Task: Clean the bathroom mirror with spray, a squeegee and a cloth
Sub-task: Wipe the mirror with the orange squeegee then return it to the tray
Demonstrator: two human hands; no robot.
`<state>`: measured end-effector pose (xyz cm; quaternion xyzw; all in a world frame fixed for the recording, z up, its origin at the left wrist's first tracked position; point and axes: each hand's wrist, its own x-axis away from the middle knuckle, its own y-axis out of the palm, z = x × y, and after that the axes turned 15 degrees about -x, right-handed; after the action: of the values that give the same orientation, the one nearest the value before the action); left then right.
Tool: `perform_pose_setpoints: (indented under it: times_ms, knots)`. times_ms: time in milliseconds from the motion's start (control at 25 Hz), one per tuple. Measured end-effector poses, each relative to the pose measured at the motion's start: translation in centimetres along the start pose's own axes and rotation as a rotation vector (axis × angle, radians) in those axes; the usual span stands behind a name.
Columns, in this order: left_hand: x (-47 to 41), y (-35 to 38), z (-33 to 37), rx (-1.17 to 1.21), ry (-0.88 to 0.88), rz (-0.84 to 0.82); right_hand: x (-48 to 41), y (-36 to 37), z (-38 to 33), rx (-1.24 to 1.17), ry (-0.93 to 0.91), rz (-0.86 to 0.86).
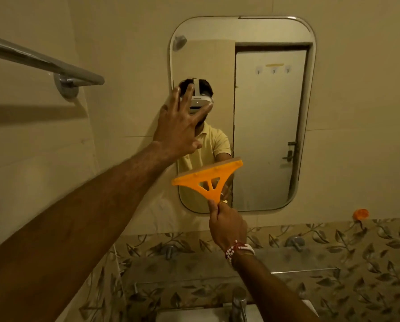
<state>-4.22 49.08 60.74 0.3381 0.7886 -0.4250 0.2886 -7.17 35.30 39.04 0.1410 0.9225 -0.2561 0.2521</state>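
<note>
A rounded rectangular mirror [271, 117] hangs on the beige tiled wall. My left hand [179, 126] is stretched up at the mirror's left edge, fingers spread, holding nothing. My right hand [226, 225] grips the handle of an orange squeegee [207, 178], whose blade lies tilted against the lower left of the glass. Beaded bracelets circle my right wrist. No spray bottle or cloth is in view.
A metal towel bar [43, 62] juts from the left wall. Below the mirror run a glass shelf [299, 270], leaf-patterned tiles and two wall taps [294, 242]. A basin tap [239, 303] stands at the bottom centre. An orange object [360, 214] sticks to the wall at right.
</note>
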Motion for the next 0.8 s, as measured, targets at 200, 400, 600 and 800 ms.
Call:
perform_pose_setpoints:
  times_ms: [200, 400, 600, 800]
  knots:
    - [1.0, 0.5, 0.7, -0.021, -0.030, 0.015, -1.0, -3.2, 1.6, 0.180, -0.137, -0.014]
    - [1.1, 0.2, 0.8, -0.007, -0.033, -0.005, -2.2, -8.0, 4.2, 0.377, -0.274, -0.008]
    - [1.1, -0.2, 0.8, -0.006, -0.032, -0.012, -3.6, -14.9, 8.7, 0.530, -0.228, 0.037]
    - [1.4, -0.7, 1.2, 0.019, -0.047, -0.022, -4.7, -18.8, 11.0, 0.530, -0.188, 0.072]
